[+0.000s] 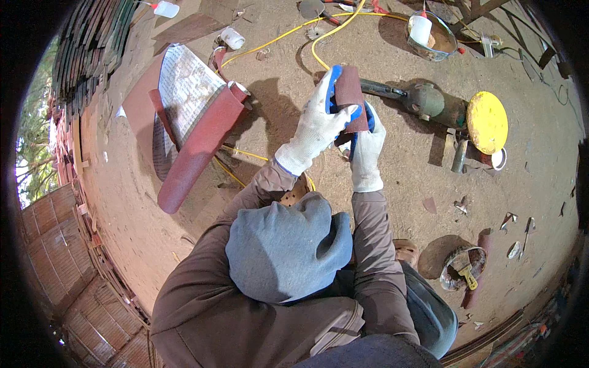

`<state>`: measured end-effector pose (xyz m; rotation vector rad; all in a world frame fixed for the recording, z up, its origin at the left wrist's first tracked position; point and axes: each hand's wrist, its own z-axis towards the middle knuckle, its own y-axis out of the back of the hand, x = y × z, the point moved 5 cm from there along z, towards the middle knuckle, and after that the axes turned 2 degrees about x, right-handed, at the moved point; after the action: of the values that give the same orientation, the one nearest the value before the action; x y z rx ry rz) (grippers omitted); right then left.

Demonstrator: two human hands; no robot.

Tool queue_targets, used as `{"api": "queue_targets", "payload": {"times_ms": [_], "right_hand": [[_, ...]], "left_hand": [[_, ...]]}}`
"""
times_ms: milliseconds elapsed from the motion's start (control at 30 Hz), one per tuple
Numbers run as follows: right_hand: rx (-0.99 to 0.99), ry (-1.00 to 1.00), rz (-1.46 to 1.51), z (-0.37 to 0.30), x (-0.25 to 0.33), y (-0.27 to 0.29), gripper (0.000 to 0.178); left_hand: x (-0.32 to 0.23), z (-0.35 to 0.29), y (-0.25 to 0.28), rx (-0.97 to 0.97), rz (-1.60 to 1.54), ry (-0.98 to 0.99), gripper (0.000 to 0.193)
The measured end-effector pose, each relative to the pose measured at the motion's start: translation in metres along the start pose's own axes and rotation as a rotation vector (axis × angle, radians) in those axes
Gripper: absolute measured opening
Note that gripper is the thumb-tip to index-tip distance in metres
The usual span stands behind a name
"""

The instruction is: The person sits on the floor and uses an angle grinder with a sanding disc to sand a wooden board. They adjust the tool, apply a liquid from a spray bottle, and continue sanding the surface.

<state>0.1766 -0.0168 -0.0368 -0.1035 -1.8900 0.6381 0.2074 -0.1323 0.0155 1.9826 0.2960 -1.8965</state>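
Both my hands wear white gloves with blue palms. In front of me they hold a piece of reddish-brown sandpaper (pixel 350 95), bent into a curve. My left hand (pixel 314 130) grips its left side, with the thumb across the lower front. My right hand (pixel 369 150) is closed on its lower right edge; some of its fingers are hidden behind the sheet. Just right of the sandpaper lies a dark green power tool (pixel 432 101) with a round yellow disc (pixel 488 122). A large partly unrolled sandpaper roll (pixel 199 153) rests on the ground to the left.
A yellow cable (pixel 270 46) runs over the dirt floor. At the far right a clear basin (pixel 432 49) holds a white bottle (pixel 419 29). A bucket (pixel 463 268) with a brush (pixel 467 275) stands near right. Stacked dark sheets (pixel 89 55) are at far left.
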Motion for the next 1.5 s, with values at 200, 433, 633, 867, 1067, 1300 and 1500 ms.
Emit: {"api": "queue_targets", "payload": {"times_ms": [200,433,633,867,1067,1300,1500], "right_hand": [[-0.028,0.074,-0.102,-0.007,0.018,-0.015,0.033],[-0.08,0.047,-0.037,-0.005,0.026,-0.009,0.033],[-0.107,0.109,0.059,-0.004,0.037,-0.012,0.031],[-0.061,0.037,0.053,-0.001,0.023,0.002,0.031],[0.234,0.031,-0.078,0.001,0.023,0.007,0.033],[0.335,0.214,-0.278,0.001,0.04,0.01,0.03],[0.025,0.024,-0.052,0.007,0.04,0.007,0.03]], "left_hand": [[-0.03,-0.001,-0.002,0.012,0.131,0.041,0.061],[-0.051,-0.002,0.002,-0.01,0.334,-0.074,0.055],[-0.027,-0.008,0.007,-0.087,0.237,-0.027,0.052],[-0.041,-0.007,0.009,-0.064,0.728,-0.079,0.053],[-0.049,-0.001,0.017,0.015,1.123,-0.268,0.055],[-0.011,0.001,0.017,0.162,0.133,0.131,0.049],[-0.006,0.0,0.002,0.09,-0.005,0.201,0.038]]}}
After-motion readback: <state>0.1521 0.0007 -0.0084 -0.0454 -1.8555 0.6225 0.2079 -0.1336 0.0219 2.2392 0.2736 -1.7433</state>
